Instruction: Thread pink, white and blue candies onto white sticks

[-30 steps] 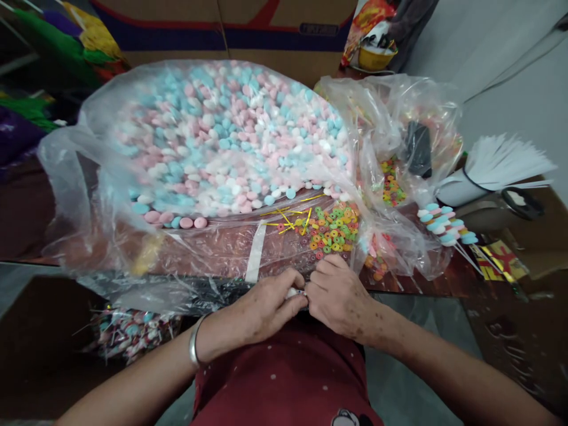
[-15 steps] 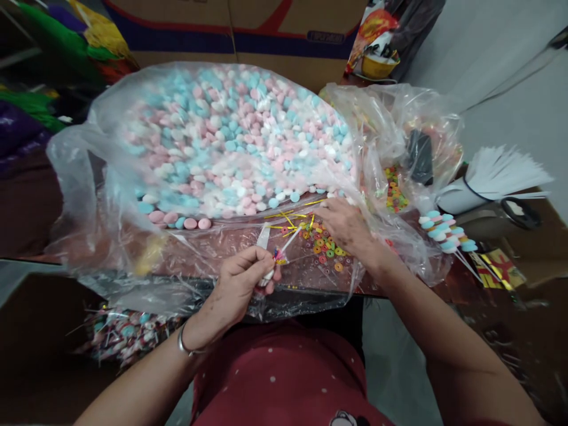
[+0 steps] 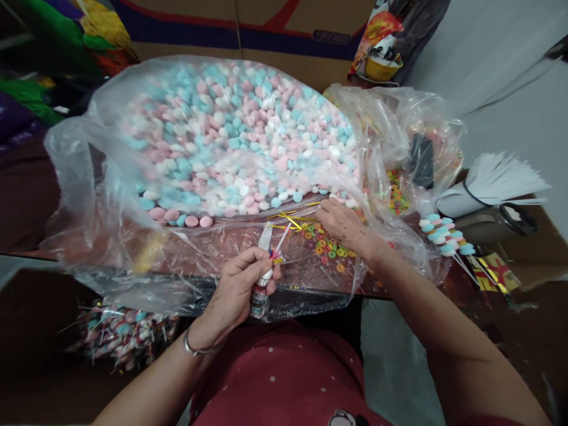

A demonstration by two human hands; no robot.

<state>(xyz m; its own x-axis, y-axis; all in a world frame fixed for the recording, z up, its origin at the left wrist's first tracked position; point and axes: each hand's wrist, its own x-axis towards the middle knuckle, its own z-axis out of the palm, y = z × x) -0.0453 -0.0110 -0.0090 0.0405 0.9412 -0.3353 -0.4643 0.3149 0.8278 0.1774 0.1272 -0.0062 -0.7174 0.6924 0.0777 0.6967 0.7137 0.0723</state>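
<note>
My left hand (image 3: 242,284) grips a wrapped candy skewer (image 3: 266,275) near the table's front edge, its white stick pointing up and away. My right hand (image 3: 341,222) reaches forward and rests on the pile of small coloured ring candies (image 3: 328,248), fingertips at the loose gold twist ties (image 3: 288,220). Behind both hands lies a large clear plastic bag (image 3: 89,160) full of pink, blue and white round candies (image 3: 231,136).
Finished candy skewers (image 3: 444,234) lie at the right beside a bundle of white sticks (image 3: 501,174). A second clear bag (image 3: 399,136) holds a black object. More wrapped skewers (image 3: 119,334) are heaped low at the left. Cardboard boxes (image 3: 266,35) stand behind.
The hands were together at the table's edge a second ago. The right hand has since left the skewer and gone forward to the ring candies and ties; the left keeps hold.
</note>
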